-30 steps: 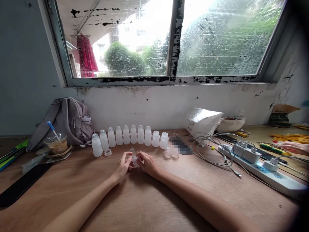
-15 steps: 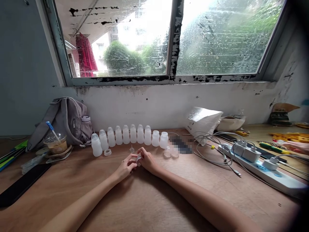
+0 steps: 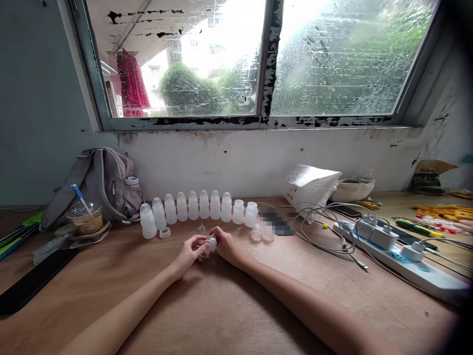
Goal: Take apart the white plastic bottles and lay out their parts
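Near the middle of the wooden table (image 3: 221, 305), my left hand (image 3: 191, 251) and my right hand (image 3: 224, 245) hold a small whitish ring (image 3: 212, 243) between their fingertips. Just behind them a clear nipple (image 3: 201, 228) stands on the wood. Another white ring (image 3: 165, 232) lies further left. A curved row of several frosted bottles stands at the back; the leftmost bottle (image 3: 148, 222) has a clear cap, while the rightmost bottle (image 3: 251, 215) has an uncovered neck. Two clear round caps (image 3: 261, 233) rest right of my right hand.
A grey backpack (image 3: 105, 187), a drink cup (image 3: 86, 218) and a black phone (image 3: 35, 281) are at the left. Loose cables (image 3: 325, 241), a white power strip (image 3: 424, 272) and a white bag (image 3: 312, 187) occupy the right. Another person's fingers (image 3: 467, 226) show at the far right edge.
The ring between my hands has turned and shows more of its side. My left hand has shifted slightly left. The other person's hand has moved right, mostly out of view.
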